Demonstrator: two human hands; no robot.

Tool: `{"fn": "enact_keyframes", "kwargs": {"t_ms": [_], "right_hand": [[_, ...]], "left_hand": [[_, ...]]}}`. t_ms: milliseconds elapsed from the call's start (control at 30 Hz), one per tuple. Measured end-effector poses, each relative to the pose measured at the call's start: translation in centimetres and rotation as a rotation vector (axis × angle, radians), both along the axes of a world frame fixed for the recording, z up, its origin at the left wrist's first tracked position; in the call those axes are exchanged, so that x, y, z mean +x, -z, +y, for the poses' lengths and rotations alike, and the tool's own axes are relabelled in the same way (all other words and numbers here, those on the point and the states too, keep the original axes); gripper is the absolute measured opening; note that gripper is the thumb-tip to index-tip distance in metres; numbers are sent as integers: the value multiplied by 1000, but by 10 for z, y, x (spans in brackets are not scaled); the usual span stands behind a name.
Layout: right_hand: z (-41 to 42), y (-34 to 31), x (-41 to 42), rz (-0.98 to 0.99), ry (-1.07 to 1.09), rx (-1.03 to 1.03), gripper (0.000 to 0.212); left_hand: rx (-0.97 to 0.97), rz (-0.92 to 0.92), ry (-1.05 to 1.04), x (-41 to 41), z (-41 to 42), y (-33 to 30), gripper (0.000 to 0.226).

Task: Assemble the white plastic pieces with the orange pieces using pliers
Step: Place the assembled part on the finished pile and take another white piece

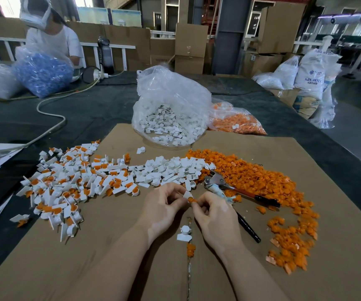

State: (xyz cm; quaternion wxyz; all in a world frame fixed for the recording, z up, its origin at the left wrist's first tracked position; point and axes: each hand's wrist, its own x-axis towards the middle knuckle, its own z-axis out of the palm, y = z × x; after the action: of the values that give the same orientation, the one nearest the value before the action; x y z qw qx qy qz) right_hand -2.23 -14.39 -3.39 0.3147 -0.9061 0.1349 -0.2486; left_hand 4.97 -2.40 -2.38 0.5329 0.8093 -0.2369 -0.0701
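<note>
My left hand [164,205] pinches a white plastic piece [187,194] and my right hand [214,213] pinches an orange piece [191,200] right against it, over the cardboard sheet [110,257]. The pliers [236,189] lie just right of my hands, jaws at the edge of the orange pile [262,181], dark handles toward me. Loose white pieces [175,170] lie behind my hands. A heap of joined white-and-orange pieces [71,185] spreads to the left. One white piece [184,233] and one orange piece [191,249] lie between my forearms.
A clear bag of white pieces [171,118] stands at the cardboard's far edge, a bag of orange pieces [236,122] to its right. A cable [51,105] crosses the dark table. Another person [51,38] sits far left behind a bag of blue parts [42,72].
</note>
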Motion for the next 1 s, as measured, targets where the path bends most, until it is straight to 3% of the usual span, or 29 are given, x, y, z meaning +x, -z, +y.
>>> {"fn": "enact_keyframes", "kwargs": {"t_ms": [500,667,767,1000], "right_hand": [[-3,2,0,52,-33,-12,25],[-2,1,0,-15,-67,98,16],[-1,-1,-1,-96,-73,194,11],[0,-4,-2,-154,-138,82,28]], "left_hand": [[46,-15,113,-5,0,-2,15],[-14,63,61,-3,0,-3,11],[-83,117,65,-1,0,-2,20],[-104,118,53,0,2,-2,24]]}}
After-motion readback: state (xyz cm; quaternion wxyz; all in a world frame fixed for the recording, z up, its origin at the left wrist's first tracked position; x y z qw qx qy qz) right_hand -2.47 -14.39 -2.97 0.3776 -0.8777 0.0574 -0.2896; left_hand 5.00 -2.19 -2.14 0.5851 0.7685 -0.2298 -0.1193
